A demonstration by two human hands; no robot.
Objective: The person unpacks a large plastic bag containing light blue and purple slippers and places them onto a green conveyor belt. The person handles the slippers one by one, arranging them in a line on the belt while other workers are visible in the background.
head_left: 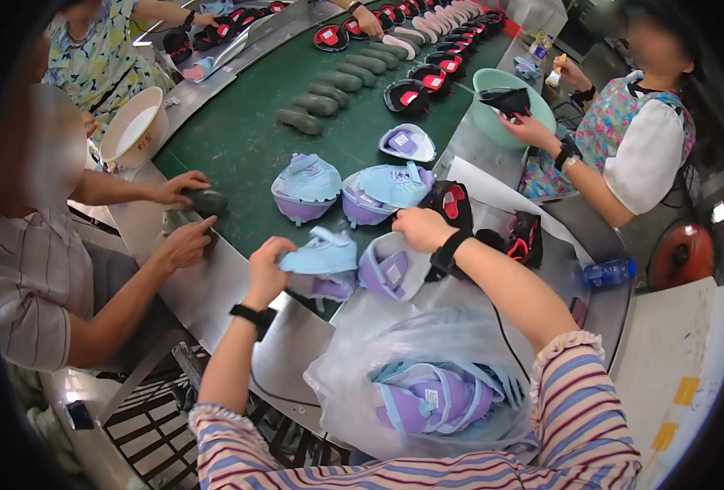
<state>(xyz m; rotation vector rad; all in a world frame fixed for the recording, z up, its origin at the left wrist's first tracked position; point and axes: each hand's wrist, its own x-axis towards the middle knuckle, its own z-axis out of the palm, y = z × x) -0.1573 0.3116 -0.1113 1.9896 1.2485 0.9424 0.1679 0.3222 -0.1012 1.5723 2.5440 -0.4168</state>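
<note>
- A blue shoe upper (321, 251) is at the near edge of the green table (239, 122), the left hand (269, 265) clamped on its left end, probably to keep it from tipping.
- Just beside it, a lilac-lined upper (391, 269) faces opening up; the right hand (424, 229), apart from the left, pinches its far rim, seemingly for steadiness.
- Two more uppers (306, 188) sit just beyond, perhaps for easy reach.
- Nearest the person, a plastic bag (339, 371) gapes, likely giving access to the nested uppers (431, 400).
</note>
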